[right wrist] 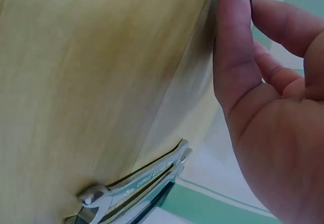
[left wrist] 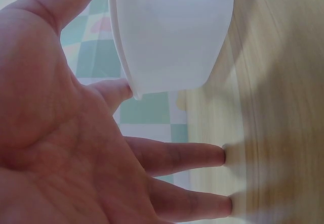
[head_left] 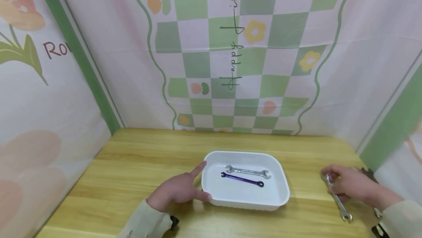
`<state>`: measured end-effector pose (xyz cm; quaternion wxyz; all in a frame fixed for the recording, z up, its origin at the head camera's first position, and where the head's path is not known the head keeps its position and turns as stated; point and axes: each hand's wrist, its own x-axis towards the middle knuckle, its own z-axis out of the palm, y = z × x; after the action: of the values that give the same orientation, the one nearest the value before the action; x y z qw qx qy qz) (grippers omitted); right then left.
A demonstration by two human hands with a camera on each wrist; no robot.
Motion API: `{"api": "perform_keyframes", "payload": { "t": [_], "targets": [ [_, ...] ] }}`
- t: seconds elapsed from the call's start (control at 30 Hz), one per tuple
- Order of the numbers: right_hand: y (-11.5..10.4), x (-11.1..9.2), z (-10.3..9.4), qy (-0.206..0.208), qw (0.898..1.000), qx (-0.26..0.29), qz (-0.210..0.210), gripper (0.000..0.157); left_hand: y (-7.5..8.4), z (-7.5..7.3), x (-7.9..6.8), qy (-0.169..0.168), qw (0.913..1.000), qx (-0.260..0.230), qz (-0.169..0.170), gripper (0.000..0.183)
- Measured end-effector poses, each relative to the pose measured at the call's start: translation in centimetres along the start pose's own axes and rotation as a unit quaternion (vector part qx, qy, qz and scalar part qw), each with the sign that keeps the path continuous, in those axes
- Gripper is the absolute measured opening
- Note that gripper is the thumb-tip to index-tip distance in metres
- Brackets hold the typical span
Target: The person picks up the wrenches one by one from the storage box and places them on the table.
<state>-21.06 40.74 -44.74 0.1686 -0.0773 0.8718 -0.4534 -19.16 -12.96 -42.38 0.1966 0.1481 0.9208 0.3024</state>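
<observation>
A white plastic tray (head_left: 245,206) stands on the table. In it lie a silver open-ended wrench (head_left: 247,172) and a slimmer dark purple wrench (head_left: 242,179), side by side. My left hand (head_left: 181,188) is spread at the tray's left end, thumb and a finger touching its rim; two other fingers (left wrist: 177,155) stretch straight toward the tabletop. Off to the right, my right hand (head_left: 354,185) pinches a silver wrench (head_left: 339,205) near its far end. Only a dark sliver of the pinched piece shows at the top of the right wrist view.
More wrenches (right wrist: 142,183) lie close together on the wooden table (head_left: 148,157) by my right hand, which partly covers them in the head view. Patterned fabric (head_left: 224,66) hangs behind the table and along its sides.
</observation>
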Motion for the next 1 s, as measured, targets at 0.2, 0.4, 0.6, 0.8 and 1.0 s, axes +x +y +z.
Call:
{"api": "perform_keyframes", "payload": {
  "t": [0.2, 0.4, 0.6, 0.8, 1.0],
  "targets": [
    [0.2, -0.1, 0.0, 0.015, 0.999, -0.047, -0.010, 0.060, 0.0, 0.0, 0.0, -0.001, 1.0000, 0.004, -0.001, 0.115],
    [-0.4, -0.1, 0.4, 0.060, 0.975, -0.213, -0.029, 0.052, 0.1, -0.1, 0.0, -0.002, 1.0000, 0.003, -0.002, 0.114],
    [-1.1, -1.3, 2.3, 0.088, 0.930, -0.354, -0.051, 0.010, 0.2, -0.1, -0.2, -0.002, 1.0000, 0.003, -0.005, 0.115],
    [-1.5, -2.2, 3.6, 0.121, 0.890, -0.434, -0.072, 0.013, 0.3, -0.1, -0.2, -0.002, 0.9999, 0.001, -0.010, 0.114],
    [-0.7, -2.4, 3.1, 0.133, 0.893, -0.425, -0.066, 0.017, 0.2, -0.1, -0.2, -0.001, 1.0000, 0.003, -0.009, 0.114]
  ]
}}
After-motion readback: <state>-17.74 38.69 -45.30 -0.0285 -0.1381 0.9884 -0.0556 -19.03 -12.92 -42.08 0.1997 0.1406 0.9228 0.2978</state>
